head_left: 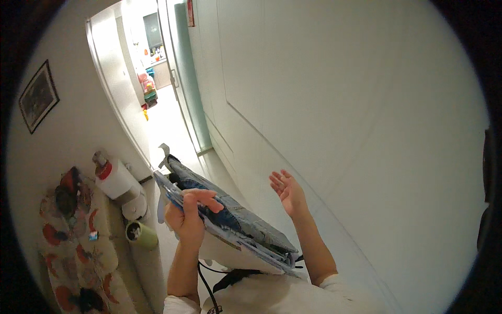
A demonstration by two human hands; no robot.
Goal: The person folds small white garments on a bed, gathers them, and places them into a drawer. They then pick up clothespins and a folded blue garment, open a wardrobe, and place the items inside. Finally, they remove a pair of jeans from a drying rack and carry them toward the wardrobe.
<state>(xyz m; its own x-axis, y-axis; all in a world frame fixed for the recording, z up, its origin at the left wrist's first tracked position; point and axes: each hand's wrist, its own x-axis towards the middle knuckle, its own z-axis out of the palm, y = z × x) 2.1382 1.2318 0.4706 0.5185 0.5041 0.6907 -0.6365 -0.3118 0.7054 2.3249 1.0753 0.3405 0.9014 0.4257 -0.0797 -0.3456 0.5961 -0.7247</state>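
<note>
A flat bundle of folded grey and blue denim point(251, 219) tilts across the space before my body. Along its near side runs a pale flat holder point(223, 239) with a bluish, plastic-looking rim; its exact kind is unclear. My left hand point(188, 216) grips the holder's upper left edge, fingers reaching over the rim toward the denim. Apart from the bundle, on its right, my right hand point(287, 192) is raised with its palm showing and fingers spread, holding nothing. A grey strap point(164, 151) sticks out at the bundle's far end.
A smooth white panelled wall point(333, 117) rises close on the right. At left stand a patterned, cloth-covered couch point(78, 251), a white appliance point(119, 180) and a green bin point(147, 236). Beyond a sliding door point(188, 78) lies a bright room. A black cord point(206, 282) hangs near my body.
</note>
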